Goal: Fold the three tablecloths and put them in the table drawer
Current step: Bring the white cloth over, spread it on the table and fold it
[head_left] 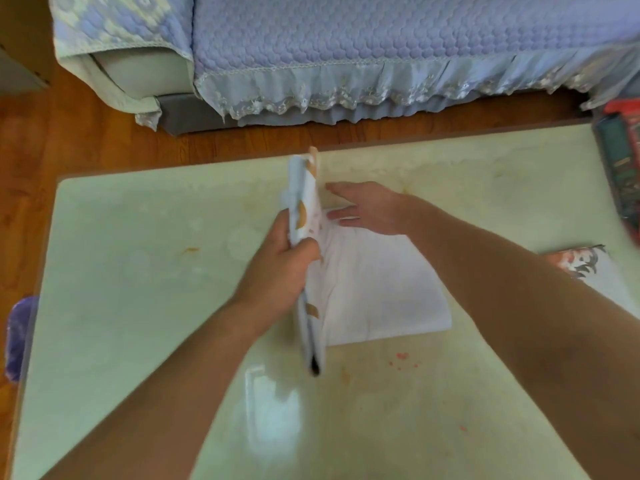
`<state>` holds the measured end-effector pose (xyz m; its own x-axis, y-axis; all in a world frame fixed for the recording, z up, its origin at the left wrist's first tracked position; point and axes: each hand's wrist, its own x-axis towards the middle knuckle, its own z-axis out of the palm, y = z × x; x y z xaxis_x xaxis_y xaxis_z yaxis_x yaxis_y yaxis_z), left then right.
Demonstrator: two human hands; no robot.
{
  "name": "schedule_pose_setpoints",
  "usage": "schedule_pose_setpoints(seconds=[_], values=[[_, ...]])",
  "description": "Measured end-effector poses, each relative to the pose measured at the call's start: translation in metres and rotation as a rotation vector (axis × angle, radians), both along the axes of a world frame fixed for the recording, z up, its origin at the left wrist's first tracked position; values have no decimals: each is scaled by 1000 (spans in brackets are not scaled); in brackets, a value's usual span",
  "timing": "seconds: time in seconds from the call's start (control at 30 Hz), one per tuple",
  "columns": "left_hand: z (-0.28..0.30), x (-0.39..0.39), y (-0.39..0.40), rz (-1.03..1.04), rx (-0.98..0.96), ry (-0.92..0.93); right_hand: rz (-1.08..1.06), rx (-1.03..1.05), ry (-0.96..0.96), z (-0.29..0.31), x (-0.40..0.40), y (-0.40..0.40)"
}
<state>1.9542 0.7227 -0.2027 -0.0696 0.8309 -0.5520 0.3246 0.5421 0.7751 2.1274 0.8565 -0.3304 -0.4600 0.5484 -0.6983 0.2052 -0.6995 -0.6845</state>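
A white tablecloth (381,289) with orange-brown spots lies part folded on the glossy pale table (138,271). My left hand (287,251) grips its left half and holds that flap standing upright on edge. My right hand (367,209) lies flat with straight fingers on the far part of the cloth, just right of the raised flap. Another cloth (581,263), white with an orange and grey print, peeks out behind my right forearm at the table's right side. No drawer is in sight.
A sofa with a quilted lilac cover (346,46) stands beyond the table across a strip of wooden floor (86,140). A red and dark box (623,168) sits at the table's right edge. Something purple (20,334) lies left of the table.
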Motion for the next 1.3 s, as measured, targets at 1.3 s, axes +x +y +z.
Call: schedule_pose_setpoints(seconds=[1.3], values=[[-174, 15, 94, -613, 267, 861, -325, 410, -862, -34, 78, -98]])
